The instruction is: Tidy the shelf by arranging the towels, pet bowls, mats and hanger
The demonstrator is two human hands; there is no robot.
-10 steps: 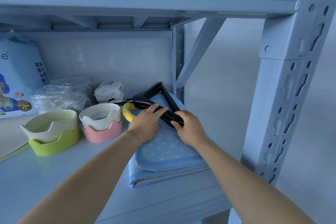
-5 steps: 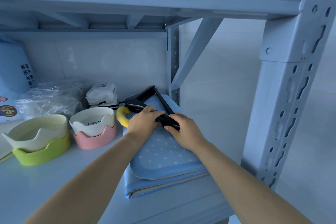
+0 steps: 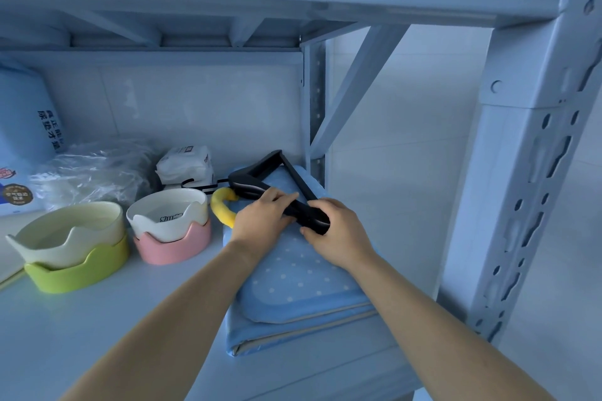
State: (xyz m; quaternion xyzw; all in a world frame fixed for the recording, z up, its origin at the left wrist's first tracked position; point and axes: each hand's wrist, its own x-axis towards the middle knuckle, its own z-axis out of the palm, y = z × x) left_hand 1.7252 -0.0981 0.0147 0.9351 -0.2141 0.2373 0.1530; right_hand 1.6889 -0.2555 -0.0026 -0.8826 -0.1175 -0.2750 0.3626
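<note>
A black hanger lies flat on a stack of blue dotted mats at the shelf's right end. My left hand rests on the hanger's near arm with fingers laid over it. My right hand grips the same arm's near end. A yellow curved piece pokes out beside the mats' left edge. Left of the mats stand a white pet bowl in a pink base and a cream bowl in a green base.
White wrapped packs and a crumpled clear plastic bag sit at the back. A blue printed bag stands far left. A shelf upright rises at the right; a back post and diagonal brace stand behind the mats.
Both hands stay on the hanger's near arm, which has barely shifted on the mats. The view has drifted, so the bowls sit a little differently in the frame.
</note>
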